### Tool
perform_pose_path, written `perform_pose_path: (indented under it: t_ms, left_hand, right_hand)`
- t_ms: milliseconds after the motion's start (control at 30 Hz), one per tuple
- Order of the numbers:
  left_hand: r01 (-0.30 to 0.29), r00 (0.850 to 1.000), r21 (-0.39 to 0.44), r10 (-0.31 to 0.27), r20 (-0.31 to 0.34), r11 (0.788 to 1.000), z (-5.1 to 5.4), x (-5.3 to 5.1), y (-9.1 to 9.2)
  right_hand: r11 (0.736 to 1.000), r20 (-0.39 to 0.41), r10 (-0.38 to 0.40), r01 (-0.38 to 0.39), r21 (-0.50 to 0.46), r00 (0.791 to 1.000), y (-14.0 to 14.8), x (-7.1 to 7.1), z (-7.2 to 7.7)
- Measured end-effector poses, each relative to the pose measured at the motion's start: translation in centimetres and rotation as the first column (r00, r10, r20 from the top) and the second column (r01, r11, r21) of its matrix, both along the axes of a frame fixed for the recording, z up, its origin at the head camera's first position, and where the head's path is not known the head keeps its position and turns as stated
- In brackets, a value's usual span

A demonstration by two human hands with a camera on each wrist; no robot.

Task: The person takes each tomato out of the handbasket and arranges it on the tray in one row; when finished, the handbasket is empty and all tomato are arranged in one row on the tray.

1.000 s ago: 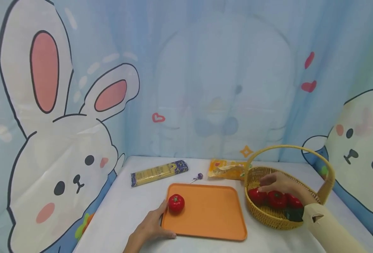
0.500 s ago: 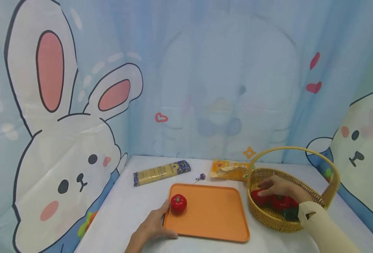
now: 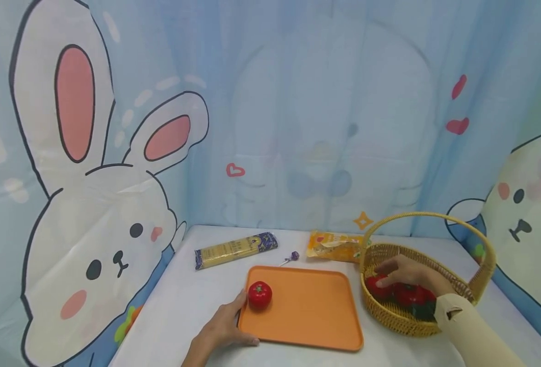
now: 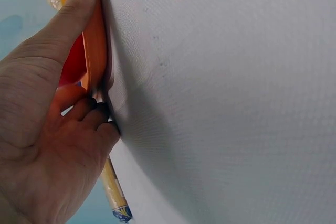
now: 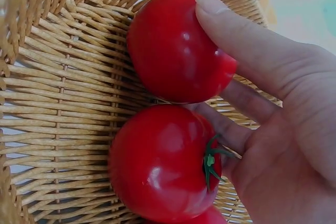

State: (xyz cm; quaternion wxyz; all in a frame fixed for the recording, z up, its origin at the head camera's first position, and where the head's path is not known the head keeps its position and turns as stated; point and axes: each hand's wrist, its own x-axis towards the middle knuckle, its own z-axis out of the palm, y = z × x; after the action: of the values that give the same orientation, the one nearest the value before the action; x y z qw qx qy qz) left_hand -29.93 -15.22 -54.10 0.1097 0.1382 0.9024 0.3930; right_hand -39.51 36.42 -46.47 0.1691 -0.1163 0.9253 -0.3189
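My left hand [image 3: 224, 326] grips the near left corner of an orange tray [image 3: 311, 311]. In the left wrist view the thumb [image 4: 79, 3] lies along the tray's side and the other fingers curl at its corner. A red tomato [image 3: 259, 294] sits on the tray near that hand. Inside a wicker basket [image 3: 398, 326], my right hand [image 3: 408, 271] holds a tomato [image 5: 176, 45] between its thumb and fingers. Another tomato [image 5: 163, 163] with a green stem lies against the held one, and part of a further red one [image 5: 207, 216] shows below it.
A long noodle packet [image 3: 235, 250] lies at the back left, a small lollipop [image 3: 293, 256] behind the tray. An orange snack bag [image 3: 334, 246] lies beside the basket. The basket's tall handle [image 3: 417, 214] arches above the right hand. Something dark green [image 3: 423, 311] is in the basket.
My right hand has shifted slightly within the basket and closed around a tomato. The left hand stays at the tray. The whole view has moved a little.
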Motion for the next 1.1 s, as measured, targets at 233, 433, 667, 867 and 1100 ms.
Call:
perform_pose_path:
  t_ms: [233,433,667,867,1100]
  left_hand:
    - [0.006,1.0,-0.005,-0.006,-0.007,1.0,-0.1,-0.1,-0.1]
    - [0.0,1.0,0.0,0.0,0.008,1.0,-0.2,-0.2,-0.1]
    - [-0.002,1.0,-0.007,0.002,0.007,1.0,-0.1,-0.3,0.0]
    - [0.004,1.0,0.001,-0.004,-0.003,1.0,-0.1,-0.2,0.0]
    - [0.004,1.0,0.009,-0.004,0.002,1.0,0.0,-0.2,0.0]
  right_hand:
    - [1.0,-0.021,0.021,-0.021,-0.021,1.0,0.1,0.2,0.3]
    - [0.999,-0.043,0.01,-0.011,-0.03,0.999,0.2,0.3,0.3]
    - [0.999,-0.038,-0.026,0.025,-0.037,0.999,0.2,0.4,0.7]
    - [0.999,-0.049,-0.034,0.033,-0.024,0.998,0.6,0.2,0.9]
    - [0.998,-0.1,-0.024,0.018,-0.063,0.995,0.9,1.2,2.1]
